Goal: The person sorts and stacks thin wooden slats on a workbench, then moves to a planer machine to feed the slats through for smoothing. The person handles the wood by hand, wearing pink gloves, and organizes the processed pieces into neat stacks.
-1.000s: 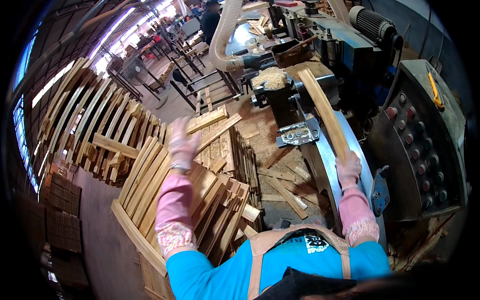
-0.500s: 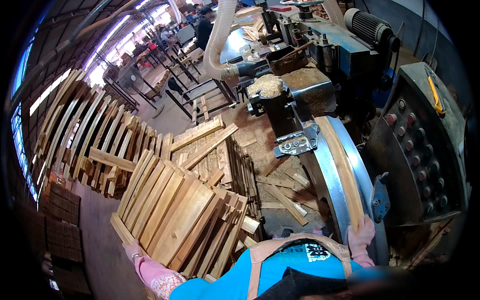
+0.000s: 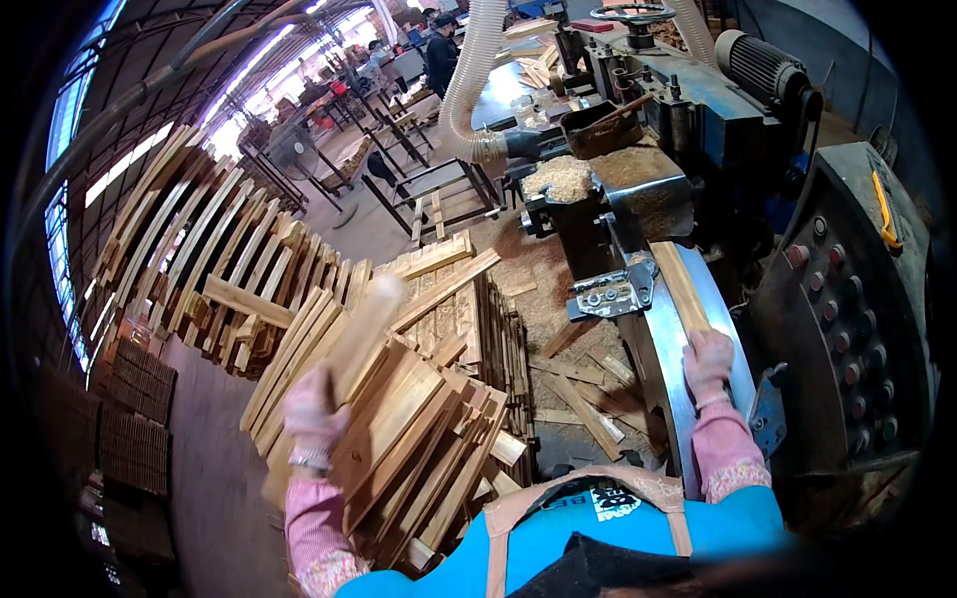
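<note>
My left hand (image 3: pixel 314 414) is closed on a wooden board (image 3: pixel 371 324), raised over the stack of boards (image 3: pixel 384 419) at my left; the board is smeared by motion. My right hand (image 3: pixel 709 361) grips the near end of a long wooden strip (image 3: pixel 680 287). That strip lies along the shiny metal bed (image 3: pixel 666 369) of a woodworking machine, and its far end runs in under the machine's head. A metal guide block (image 3: pixel 606 291) sits on the bed's left edge, near the strip.
A large pile of stacked boards (image 3: pixel 214 259) stands at the far left. Offcuts (image 3: pixel 583 404) and sawdust cover the floor between stack and machine. To the right is a control panel (image 3: pixel 842 319) with buttons. A ribbed hose (image 3: pixel 469 90) hangs ahead; another person (image 3: pixel 440 55) stands far back.
My left hand has lifted a board off the stack, moving up and right. My right hand has moved forward along the bed, pushing the strip farther into the machine. The view has shifted slightly.
</note>
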A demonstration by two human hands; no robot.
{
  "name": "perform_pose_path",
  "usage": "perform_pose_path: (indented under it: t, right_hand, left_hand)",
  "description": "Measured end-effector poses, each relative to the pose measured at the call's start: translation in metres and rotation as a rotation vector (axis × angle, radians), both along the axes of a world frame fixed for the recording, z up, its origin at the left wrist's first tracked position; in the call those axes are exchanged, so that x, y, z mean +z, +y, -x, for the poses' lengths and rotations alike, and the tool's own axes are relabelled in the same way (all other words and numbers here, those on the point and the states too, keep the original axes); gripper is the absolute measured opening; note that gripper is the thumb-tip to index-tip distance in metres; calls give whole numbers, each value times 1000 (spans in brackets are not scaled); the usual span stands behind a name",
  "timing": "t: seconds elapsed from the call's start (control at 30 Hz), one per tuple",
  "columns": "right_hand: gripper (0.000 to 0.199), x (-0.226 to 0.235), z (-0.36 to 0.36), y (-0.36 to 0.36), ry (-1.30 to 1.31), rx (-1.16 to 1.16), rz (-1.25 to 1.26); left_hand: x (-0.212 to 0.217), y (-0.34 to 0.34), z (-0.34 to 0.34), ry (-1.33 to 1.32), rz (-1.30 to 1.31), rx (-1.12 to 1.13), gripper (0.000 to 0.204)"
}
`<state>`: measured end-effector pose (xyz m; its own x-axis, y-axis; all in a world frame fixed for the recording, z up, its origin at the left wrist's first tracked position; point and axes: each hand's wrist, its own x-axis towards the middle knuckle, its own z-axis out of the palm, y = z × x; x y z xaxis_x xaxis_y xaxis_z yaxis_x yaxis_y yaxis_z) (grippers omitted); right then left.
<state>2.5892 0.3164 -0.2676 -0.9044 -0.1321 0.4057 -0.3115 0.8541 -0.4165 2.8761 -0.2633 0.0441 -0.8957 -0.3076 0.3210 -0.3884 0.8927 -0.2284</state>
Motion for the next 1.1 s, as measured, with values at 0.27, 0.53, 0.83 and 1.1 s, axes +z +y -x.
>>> perform_pose_path:
  t: [0.27, 0.53, 0.83, 1.1]
  right_hand:
    - [80, 168, -58, -112, 210, 771, 29]
    - [71, 59, -206, 24, -212, -95, 47]
    - [77, 2, -235, 61, -277, -483, -161]
    - [77, -12, -112, 53, 68, -444, -62]
  left_hand:
    - [-25, 176, 190, -478, 148, -968, 63]
    - [-49, 248, 223, -307, -18, -1204, 81]
    - [-108, 183, 175, -644, -147, -924, 70]
    - [-180, 293, 219, -675, -572, -954, 73]
